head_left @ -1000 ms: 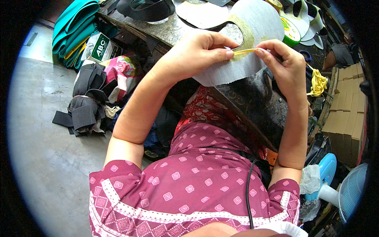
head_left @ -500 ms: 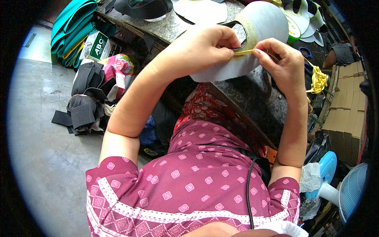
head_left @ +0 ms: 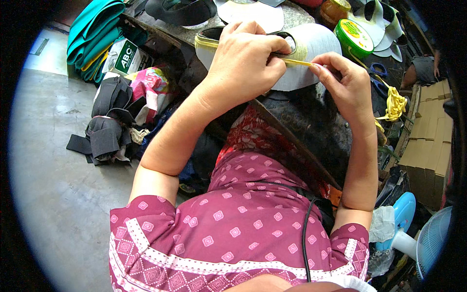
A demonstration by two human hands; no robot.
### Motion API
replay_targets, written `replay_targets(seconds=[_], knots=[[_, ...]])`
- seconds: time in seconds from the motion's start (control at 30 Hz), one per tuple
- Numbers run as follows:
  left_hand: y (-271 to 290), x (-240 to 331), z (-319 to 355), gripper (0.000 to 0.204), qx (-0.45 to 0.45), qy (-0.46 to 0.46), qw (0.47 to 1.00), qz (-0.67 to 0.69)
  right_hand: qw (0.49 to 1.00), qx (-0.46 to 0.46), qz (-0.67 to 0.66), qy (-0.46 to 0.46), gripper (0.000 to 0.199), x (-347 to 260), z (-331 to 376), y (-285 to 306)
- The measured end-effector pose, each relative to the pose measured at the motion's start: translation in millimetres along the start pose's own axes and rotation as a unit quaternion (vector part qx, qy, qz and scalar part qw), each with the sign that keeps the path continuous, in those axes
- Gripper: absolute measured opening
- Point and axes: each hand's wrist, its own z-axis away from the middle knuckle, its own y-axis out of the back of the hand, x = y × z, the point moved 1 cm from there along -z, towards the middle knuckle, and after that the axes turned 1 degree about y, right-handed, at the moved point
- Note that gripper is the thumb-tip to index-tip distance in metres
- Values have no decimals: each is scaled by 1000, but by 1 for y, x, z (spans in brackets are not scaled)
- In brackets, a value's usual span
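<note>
A light grey curved piece (head_left: 318, 43), shaped like a shoe upper, lies over the near part of the work table. Its opening is dark inside and edged with a yellowish band. My left hand (head_left: 245, 65) is closed on the piece's edge, covering part of it, with thumb and forefinger at the end of a narrow yellow strip (head_left: 297, 62). Between thumb and forefinger, my right hand (head_left: 346, 82) pinches the same strip, which stretches taut from hand to hand. More of the strip trails behind my right hand to a loose yellow bundle (head_left: 394, 104).
Beyond the hands are a green round tub (head_left: 354, 38), an amber jar (head_left: 334, 10), blue-handled scissors (head_left: 378, 69) and more grey pieces (head_left: 253, 14). Folded green cloth (head_left: 92, 36) and black strips (head_left: 107, 126) sit left. A blue fan (head_left: 401, 219) stands right, below stacked cardboard (head_left: 428, 136).
The grey piece has turned and dropped lower, uncovering the green tub and jar. My left hand has shifted left, and a longer stretch of strip shows between my hands.
</note>
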Motion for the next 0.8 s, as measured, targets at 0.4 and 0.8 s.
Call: replay_targets(seconds=[0.4,0.8], knots=[[-5,3,5,17,-5,0,999,36,998,13,-61,10,14,-2,2,4],[-8,4,11,18,-19,-10,999,43,992,-2,-112,49,10,-5,2,4]])
